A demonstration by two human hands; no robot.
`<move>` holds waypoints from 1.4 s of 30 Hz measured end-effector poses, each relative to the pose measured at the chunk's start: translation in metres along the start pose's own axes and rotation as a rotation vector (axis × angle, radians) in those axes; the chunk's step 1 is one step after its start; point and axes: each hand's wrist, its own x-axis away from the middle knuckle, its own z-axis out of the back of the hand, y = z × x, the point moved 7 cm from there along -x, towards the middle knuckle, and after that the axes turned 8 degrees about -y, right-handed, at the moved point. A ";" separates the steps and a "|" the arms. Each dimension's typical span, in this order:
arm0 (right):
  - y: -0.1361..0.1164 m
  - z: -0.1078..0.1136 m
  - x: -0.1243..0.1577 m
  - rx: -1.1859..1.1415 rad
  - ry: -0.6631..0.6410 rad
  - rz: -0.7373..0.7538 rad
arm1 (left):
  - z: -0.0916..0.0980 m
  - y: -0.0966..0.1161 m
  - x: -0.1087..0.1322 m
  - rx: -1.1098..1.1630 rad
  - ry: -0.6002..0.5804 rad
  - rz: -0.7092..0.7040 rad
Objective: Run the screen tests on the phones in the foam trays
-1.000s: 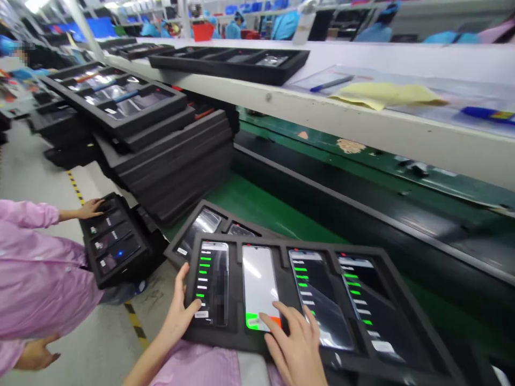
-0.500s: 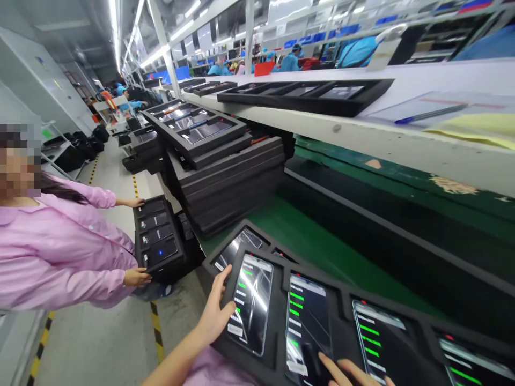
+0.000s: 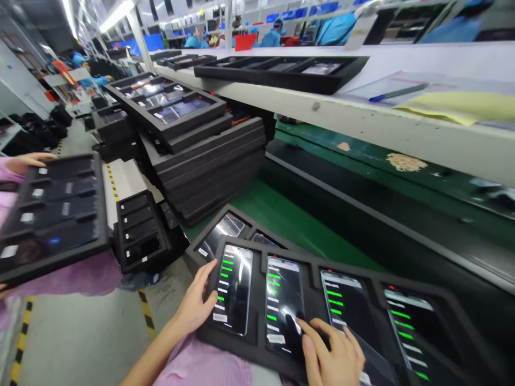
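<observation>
A black foam tray (image 3: 257, 305) lies tilted in front of me, with several phones in its slots, their lit screens showing green and white text lines. My left hand (image 3: 196, 303) holds the tray's left edge, the thumb beside the leftmost phone (image 3: 235, 289). Over the second phone (image 3: 284, 300), my right hand (image 3: 332, 348) has its fingers apart, index fingertip at the screen's right side. It covers part of the third phone (image 3: 348, 297). The fourth phone (image 3: 408, 321) sits farther right. Another phone tray (image 3: 207, 228) shows partly beneath mine.
At left, a person in pink carries a phone tray (image 3: 60, 209); another tray (image 3: 140, 230) lies below it. Stacked black trays (image 3: 213, 161) stand ahead beside a green surface (image 3: 261, 209). A white shelf (image 3: 306, 102) bears a tray (image 3: 281, 72), a pen (image 3: 398, 92) and yellow paper (image 3: 438, 104).
The person in pink has lifted a tray toward the left, uncovering another one below. My right hand has come further into view over the second phone. The view has shifted.
</observation>
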 end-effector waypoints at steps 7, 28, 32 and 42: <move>-0.004 0.003 -0.008 -0.085 -0.040 -0.120 | -0.007 -0.007 -0.004 0.144 -0.049 0.046; -0.013 0.012 -0.008 -0.171 -0.057 -0.002 | -0.015 -0.009 0.001 0.276 -0.049 0.018; -0.015 0.014 -0.011 -0.228 -0.053 -0.020 | -0.014 -0.010 0.001 0.250 -0.038 0.012; -0.015 0.035 -0.010 -0.222 0.058 -0.109 | -0.009 -0.018 -0.003 0.220 -0.023 0.017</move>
